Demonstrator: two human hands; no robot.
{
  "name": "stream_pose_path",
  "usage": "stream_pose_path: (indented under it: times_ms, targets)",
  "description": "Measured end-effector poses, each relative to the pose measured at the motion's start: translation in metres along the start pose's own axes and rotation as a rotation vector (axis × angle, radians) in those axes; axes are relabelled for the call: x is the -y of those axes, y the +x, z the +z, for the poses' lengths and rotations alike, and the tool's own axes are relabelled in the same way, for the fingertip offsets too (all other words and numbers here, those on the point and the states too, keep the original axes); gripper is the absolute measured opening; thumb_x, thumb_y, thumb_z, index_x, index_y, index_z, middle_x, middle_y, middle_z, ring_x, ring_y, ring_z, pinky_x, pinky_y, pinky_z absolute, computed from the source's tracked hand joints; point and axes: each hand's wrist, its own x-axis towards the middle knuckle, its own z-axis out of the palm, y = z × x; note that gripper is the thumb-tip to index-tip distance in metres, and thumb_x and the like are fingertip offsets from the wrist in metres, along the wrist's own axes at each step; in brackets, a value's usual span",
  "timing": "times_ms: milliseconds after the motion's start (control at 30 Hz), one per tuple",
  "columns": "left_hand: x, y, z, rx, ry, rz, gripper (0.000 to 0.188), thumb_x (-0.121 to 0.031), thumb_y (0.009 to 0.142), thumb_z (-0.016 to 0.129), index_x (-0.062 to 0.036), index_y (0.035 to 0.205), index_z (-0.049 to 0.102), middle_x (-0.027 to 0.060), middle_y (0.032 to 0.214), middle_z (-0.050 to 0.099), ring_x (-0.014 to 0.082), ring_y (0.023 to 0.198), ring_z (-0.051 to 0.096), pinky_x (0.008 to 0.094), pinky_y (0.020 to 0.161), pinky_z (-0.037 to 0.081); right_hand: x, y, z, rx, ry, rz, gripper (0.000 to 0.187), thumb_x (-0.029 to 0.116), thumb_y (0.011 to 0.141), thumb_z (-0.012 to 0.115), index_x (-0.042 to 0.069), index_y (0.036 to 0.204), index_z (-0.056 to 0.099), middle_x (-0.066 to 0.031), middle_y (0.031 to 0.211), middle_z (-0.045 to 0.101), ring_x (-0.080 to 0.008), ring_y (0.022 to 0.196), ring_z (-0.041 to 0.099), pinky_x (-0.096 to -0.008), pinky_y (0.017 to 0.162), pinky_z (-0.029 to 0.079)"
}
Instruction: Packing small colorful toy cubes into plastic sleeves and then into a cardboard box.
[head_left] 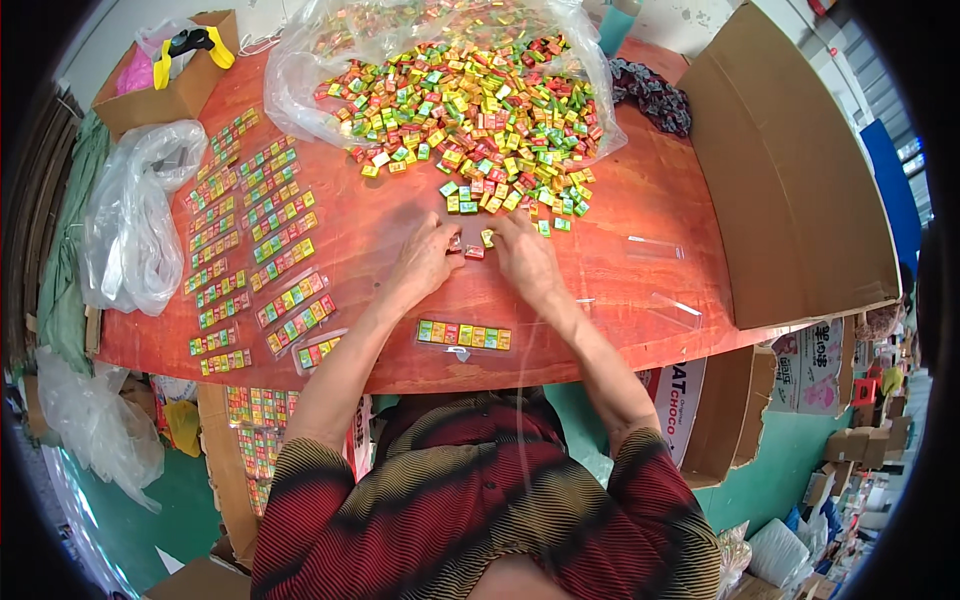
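Small candy-like boxes in red, yellow and green (pixel 480 110) lie in a big heap, spilling from a clear plastic bag (pixel 300 100) toward me. My left hand (pixel 430 258) is closed at the near edge of the heap, fingertips on a small red box (pixel 455 243). Just to its right my right hand (pixel 525 258) pinches a small yellow box (pixel 488 238). A loose red box (pixel 474 252) lies on the table between the hands. Nearer to me, between my forearms, sits a clear tray (pixel 464 336) filled with a row of coloured boxes.
Filled clear trays (pixel 285 225) stand in columns on the red table (pixel 640 310) at left. Clear plastic pieces (pixel 655 248) lie at right, beside a tall cardboard box (pixel 790 170). At far left are a crumpled plastic bag (pixel 145 220) and a small carton (pixel 170 95).
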Motion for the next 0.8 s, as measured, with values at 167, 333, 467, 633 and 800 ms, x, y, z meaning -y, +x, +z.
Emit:
stream_pose_path:
  times_ms: [167,333,467,633,800]
  targets:
    - [-0.005,-0.005,0.0,-0.029,-0.026,0.043,0.044,-0.012,0.065,0.069,-0.0005,0.104,0.052,0.0138,0.096,0.044,0.0309,0.092,0.049,0.0375,0.078,0.042,-0.014,0.003,0.004,0.085,0.054,-0.201,0.032,0.006,0.072,0.058,0.004,0.103,0.05,-0.0164,0.103,0.049,-0.0324,0.09,0.053,-0.0377,0.072,0.045]
    - [-0.006,-0.008,0.005,-0.08,0.007,0.067,0.039,-0.011,0.067,0.067,-0.0005,0.101,0.052,0.0143,0.097,0.046,0.0317,0.091,0.049,0.0378,0.077,0.042,-0.015,-0.002,0.015,0.157,0.079,-0.171,0.025,0.004,0.072,0.058,0.001,0.095,0.049,-0.0188,0.102,0.047,-0.0358,0.087,0.053,-0.0405,0.071,0.045]
    - [-0.01,-0.008,0.008,-0.084,0.007,0.048,0.031,-0.009,0.07,0.064,-0.0008,0.098,0.053,0.0148,0.093,0.048,0.0319,0.09,0.05,0.0378,0.076,0.042,-0.017,-0.006,0.009,0.137,0.072,-0.205,0.022,0.005,0.071,0.057,-0.002,0.091,0.049,-0.0195,0.097,0.048,-0.0369,0.083,0.054,-0.0422,0.068,0.046]
    - [-0.005,-0.004,0.024,-0.199,0.07,0.016,0.028,-0.007,0.071,0.062,-0.0014,0.098,0.054,0.0133,0.087,0.05,0.0312,0.083,0.053,0.039,0.07,0.043,-0.003,-0.014,0.021,0.141,-0.018,-0.017,0.021,0.005,0.073,0.056,-0.001,0.092,0.049,-0.0201,0.102,0.049,-0.0382,0.087,0.052,-0.042,0.071,0.046]
    - [-0.001,0.004,0.023,-0.252,0.072,0.067,0.018,-0.007,0.068,0.063,-0.0019,0.083,0.054,0.0142,0.081,0.049,0.0318,0.08,0.051,0.0407,0.068,0.043,-0.009,-0.017,0.019,0.111,0.082,-0.103,0.024,0.004,0.072,0.057,-0.001,0.094,0.049,-0.0219,0.1,0.049,-0.0395,0.084,0.052,-0.0424,0.069,0.046]
